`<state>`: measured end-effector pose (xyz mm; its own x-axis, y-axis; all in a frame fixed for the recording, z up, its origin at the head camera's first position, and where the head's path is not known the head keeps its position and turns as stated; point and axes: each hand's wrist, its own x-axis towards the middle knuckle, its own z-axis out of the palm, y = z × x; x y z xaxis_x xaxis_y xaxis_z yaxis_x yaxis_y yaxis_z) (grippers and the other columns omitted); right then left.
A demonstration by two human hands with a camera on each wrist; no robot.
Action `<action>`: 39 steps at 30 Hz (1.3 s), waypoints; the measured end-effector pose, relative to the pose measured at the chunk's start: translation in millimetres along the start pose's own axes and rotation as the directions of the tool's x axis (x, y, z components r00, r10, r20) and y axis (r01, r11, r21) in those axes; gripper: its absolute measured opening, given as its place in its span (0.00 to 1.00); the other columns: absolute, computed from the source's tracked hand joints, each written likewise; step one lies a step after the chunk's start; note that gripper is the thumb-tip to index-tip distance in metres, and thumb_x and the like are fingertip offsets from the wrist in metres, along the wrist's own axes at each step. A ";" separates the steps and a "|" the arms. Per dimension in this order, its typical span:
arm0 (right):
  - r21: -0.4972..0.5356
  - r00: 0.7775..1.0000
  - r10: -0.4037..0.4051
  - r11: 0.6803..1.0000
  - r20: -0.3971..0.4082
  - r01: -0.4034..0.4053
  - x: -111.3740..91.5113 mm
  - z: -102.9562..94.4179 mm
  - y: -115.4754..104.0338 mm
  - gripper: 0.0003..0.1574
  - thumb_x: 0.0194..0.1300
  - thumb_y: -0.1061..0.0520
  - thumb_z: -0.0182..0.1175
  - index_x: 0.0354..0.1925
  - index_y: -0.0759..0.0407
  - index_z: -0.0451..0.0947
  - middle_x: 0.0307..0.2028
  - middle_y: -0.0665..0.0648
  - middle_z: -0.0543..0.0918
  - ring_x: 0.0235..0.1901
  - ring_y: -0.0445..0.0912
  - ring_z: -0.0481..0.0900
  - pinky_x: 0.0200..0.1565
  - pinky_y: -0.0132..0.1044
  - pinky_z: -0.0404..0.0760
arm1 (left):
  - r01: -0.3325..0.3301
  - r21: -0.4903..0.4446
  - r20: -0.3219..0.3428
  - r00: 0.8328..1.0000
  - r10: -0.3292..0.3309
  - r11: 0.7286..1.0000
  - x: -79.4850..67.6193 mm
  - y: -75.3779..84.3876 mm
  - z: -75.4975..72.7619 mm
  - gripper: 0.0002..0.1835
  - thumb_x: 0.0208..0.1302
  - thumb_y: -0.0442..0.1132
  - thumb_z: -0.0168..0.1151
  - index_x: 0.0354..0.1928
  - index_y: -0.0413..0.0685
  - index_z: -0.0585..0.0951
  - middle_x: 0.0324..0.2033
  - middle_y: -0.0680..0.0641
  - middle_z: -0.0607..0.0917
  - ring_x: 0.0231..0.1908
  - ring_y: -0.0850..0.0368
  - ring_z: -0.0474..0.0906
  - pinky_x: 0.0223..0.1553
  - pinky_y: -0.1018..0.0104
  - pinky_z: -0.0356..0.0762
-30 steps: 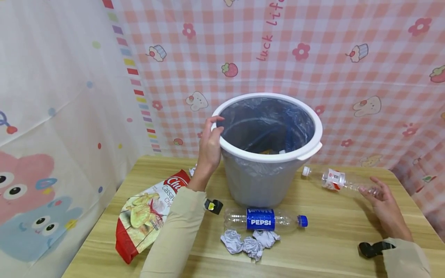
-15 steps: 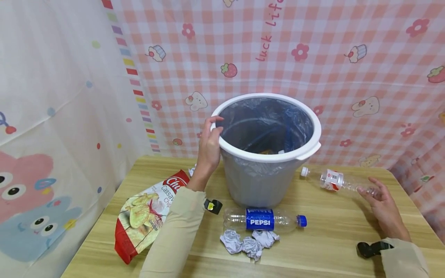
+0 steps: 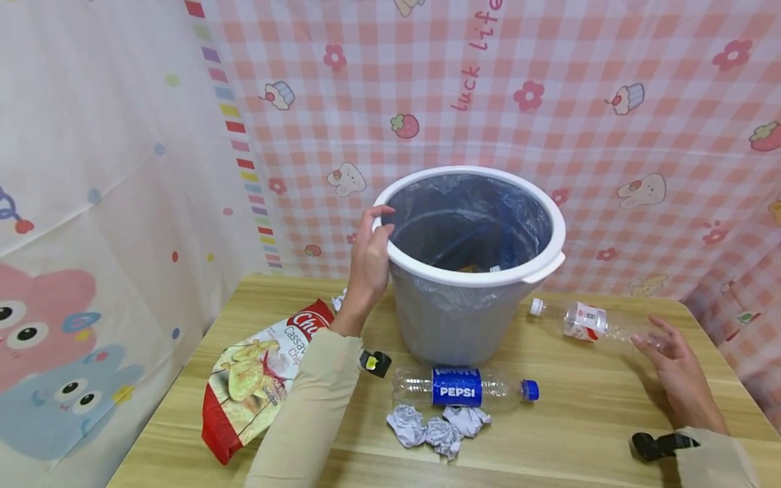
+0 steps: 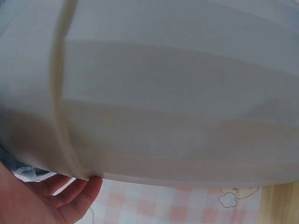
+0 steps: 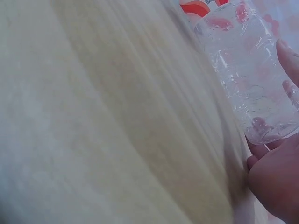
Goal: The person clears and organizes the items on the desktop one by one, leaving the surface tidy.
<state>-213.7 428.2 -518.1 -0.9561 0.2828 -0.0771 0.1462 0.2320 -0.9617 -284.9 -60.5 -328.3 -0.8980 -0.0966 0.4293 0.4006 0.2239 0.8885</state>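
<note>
My left hand (image 3: pixel 368 261) grips the white rim of a grey trash bin (image 3: pixel 454 325) on its left side, thumb outside and fingers over the edge. The left wrist view shows the bin's wall (image 4: pixel 177 112) filling most of the picture, with the fingers (image 4: pixel 81 198) at the rim. On the right, my right hand (image 3: pixel 677 366) holds a clear plastic bottle (image 3: pixel 616 325) by its base. This bottle lies sideways, its white cap toward the bin and a red and white label round its middle. Thumb and fingers flank the bottle's base (image 5: pixel 261 112) in the right wrist view.
A Pepsi bottle (image 3: pixel 457 388) with a blue cap lies in front of the bin, crumpled paper balls (image 3: pixel 442 434) just before it. Left of the bin is a chip bag (image 3: pixel 259 373), partly behind my left sleeve. Another paper scrap (image 3: pixel 338 299) shows behind my left wrist. A patterned curtain (image 3: pixel 464 81) backs the table.
My right hand and the clear bottle have shifted very slightly toward me. The left hand keeps its grip on the bin's rim, and the other things stay put.
</note>
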 end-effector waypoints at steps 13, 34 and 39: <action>0.395 0.998 -0.054 0.918 0.028 0.039 -9.6 -6.3 -12.8 0.41 0.69 0.54 0.61 0.74 0.34 0.56 0.50 0.39 0.68 0.44 0.34 0.69 0.38 0.27 0.76 | -0.012 -0.002 -0.013 1.000 0.012 1.000 -0.6 -0.3 2.7 0.19 0.68 0.43 0.43 0.56 0.48 0.74 0.61 0.46 0.76 0.57 0.50 0.70 0.59 0.54 0.61; 0.452 0.961 -0.232 0.848 -0.152 0.277 -9.8 -7.1 -46.7 0.31 0.69 0.66 0.58 0.65 0.44 0.66 0.42 0.42 0.78 0.38 0.31 0.75 0.37 0.20 0.74 | 0.003 0.005 -0.011 1.000 -0.003 1.000 -0.9 0.3 1.1 0.18 0.68 0.44 0.43 0.56 0.51 0.74 0.61 0.46 0.76 0.56 0.50 0.71 0.58 0.55 0.64; 0.530 0.947 -0.278 0.785 -0.164 0.322 -11.2 -5.1 -57.4 0.29 0.68 0.69 0.57 0.62 0.47 0.69 0.38 0.45 0.82 0.37 0.33 0.77 0.37 0.22 0.76 | 0.004 0.001 -0.015 1.000 -0.004 1.000 -0.9 0.8 0.6 0.18 0.68 0.44 0.43 0.56 0.51 0.74 0.61 0.46 0.76 0.57 0.50 0.71 0.59 0.55 0.65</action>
<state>-210.1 416.5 -460.7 -0.9041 0.3555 0.2371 -0.3275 -0.2198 -0.9189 -283.9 -59.6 -328.1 -0.8970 -0.1117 0.4277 0.3964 0.2248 0.8901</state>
